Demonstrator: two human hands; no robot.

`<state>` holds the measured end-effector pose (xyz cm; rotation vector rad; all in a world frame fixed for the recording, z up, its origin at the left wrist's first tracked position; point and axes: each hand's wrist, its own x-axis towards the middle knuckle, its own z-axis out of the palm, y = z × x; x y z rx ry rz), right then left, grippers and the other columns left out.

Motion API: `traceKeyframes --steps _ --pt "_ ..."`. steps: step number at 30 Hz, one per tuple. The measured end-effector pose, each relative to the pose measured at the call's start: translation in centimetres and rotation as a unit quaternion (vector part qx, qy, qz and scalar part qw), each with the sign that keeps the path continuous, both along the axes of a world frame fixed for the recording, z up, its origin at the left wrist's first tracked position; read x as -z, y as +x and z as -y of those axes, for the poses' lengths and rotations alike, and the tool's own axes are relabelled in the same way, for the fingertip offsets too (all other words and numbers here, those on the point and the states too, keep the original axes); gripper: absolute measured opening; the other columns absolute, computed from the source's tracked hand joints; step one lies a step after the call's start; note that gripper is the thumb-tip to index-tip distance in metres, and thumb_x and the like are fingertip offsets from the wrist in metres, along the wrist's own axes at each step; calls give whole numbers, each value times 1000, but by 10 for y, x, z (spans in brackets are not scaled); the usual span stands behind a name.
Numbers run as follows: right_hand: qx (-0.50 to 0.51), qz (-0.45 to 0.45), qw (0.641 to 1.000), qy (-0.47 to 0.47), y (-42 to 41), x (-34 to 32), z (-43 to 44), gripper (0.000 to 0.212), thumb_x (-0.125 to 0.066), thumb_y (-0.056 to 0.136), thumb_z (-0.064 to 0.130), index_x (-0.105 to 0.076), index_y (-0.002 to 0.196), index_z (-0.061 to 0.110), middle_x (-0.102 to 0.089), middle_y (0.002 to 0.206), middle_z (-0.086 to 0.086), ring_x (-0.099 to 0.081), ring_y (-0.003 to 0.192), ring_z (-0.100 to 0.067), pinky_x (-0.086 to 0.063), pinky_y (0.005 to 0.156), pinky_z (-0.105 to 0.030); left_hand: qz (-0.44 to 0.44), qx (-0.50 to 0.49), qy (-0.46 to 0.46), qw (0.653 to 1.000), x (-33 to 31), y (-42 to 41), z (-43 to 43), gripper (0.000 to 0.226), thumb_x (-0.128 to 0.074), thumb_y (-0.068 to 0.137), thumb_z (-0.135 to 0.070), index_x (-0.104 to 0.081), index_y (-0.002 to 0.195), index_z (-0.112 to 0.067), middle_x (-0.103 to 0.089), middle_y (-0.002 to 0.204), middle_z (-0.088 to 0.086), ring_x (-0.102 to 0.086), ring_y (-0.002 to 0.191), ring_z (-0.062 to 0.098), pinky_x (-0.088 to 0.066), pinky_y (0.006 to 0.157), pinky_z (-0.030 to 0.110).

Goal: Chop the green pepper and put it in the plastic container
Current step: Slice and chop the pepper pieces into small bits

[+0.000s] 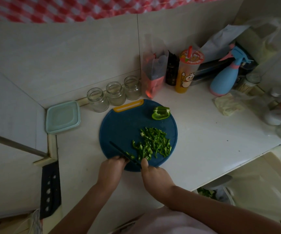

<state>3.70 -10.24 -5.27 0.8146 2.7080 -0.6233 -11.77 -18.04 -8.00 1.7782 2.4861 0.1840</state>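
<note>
**Slicing green pepper on a round blue board**

My two bare hands meet at the near edge of a round blue cutting board (119,132) on a white counter (204,132). My right hand (155,176) is wrapped shut around the handle of a dark knife (119,150). Its blade runs diagonally, tip pointing away from me and to the left, its long axis slanting from my right hand up across the board. My left hand (112,168) has its fingers curled and pressed down on a small piece of pepper (130,156) right against the blade.

Just beyond my hands and to the right lies a heap of chopped green pepper strips (153,144), most of them lying lengthwise away from me. An uncut pepper chunk (161,112) sits at the board's far right edge, hollow side up, well apart from my hands.

The plastic container (63,117), pale green with its lid on, rests off the board to the far left, beside three glass jars (114,93).
</note>
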Motion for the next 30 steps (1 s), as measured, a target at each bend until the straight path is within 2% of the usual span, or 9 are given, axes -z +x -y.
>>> traceKeyframes --steps 4,6,9,14,16,21,25,28,30 --pt "0 2 1000 -5 1 1 1 50 -35 89 0 -23 137 2 -60 84 -14 -42 63 -29 -35 59 -36 -10 8 -14 1000 -2 0 0 38 -94 33 -20 -74 64 -27 -55 47 -4 -52 34 14 -32 32 14" --pt "-2 4 1000 -11 1 1 2 52 -35 89 0 -21 138 2 -44 67 -6 -42 64 -28 -34 59 -36 -11 10 -15 1000 -3 0 0 37 -94 34 -22 -74 64 -27 -56 48 -4 -52 35 13 -32 32 14" --pt "-1 5 1000 -21 -1 1 2 52 -35 89 0 -21 138 2 -29 61 0 -43 65 -28 -35 60 -36 -18 30 -24 999 -2 -2 1 39 -94 33 -21 -74 67 -27 -56 49 -4 -53 36 14 -33 32 15" --pt "17 11 1000 -20 -5 5 3 54 -36 87 -2 -20 139 2 -61 88 -15 -51 68 -33 -37 59 -36 -34 57 -17 998 -4 -6 2 37 -93 31 -20 -72 61 -25 -54 47 -4 -51 35 13 -31 32 15" --pt "21 13 999 -25 -6 7 2 54 -37 87 -1 -21 138 3 -62 91 -16 -55 70 -34 -38 59 -36 -35 67 -3 997 -5 -7 2 39 -93 31 -18 -72 63 -26 -55 49 -5 -52 37 12 -32 32 15" --pt "13 22 999 -35 -9 8 -2 53 -36 88 -2 -22 139 4 -42 68 -5 -48 66 -30 -36 60 -36 -24 88 28 995 -3 -11 4 40 -93 34 -14 -72 66 -25 -57 52 -5 -55 41 12 -35 34 16" --pt "8 25 999 -40 -11 8 -5 53 -36 89 0 -20 140 4 -62 92 -16 -62 83 -37 -35 61 -35 -14 109 57 992 3 -17 5 33 -90 43 -12 -72 68 -24 -59 55 -5 -56 43 12 -37 36 17" --pt "3 21 999 -45 -16 9 -9 46 -36 91 2 -26 135 4 -63 95 -17 -62 82 -36 -36 60 -34 -30 131 87 987 5 -20 4 9 -71 63 -17 -72 67 -24 -58 56 -6 -55 43 11 -37 36 16" --pt "-1 18 998 -56 -18 11 -14 35 -37 92 3 -31 127 5 -62 91 -17 -62 79 -36 -37 59 -34 -33 122 101 987 11 -22 4 24 -50 74 -23 -72 65 -24 -59 56 -6 -55 43 10 -38 36 16"
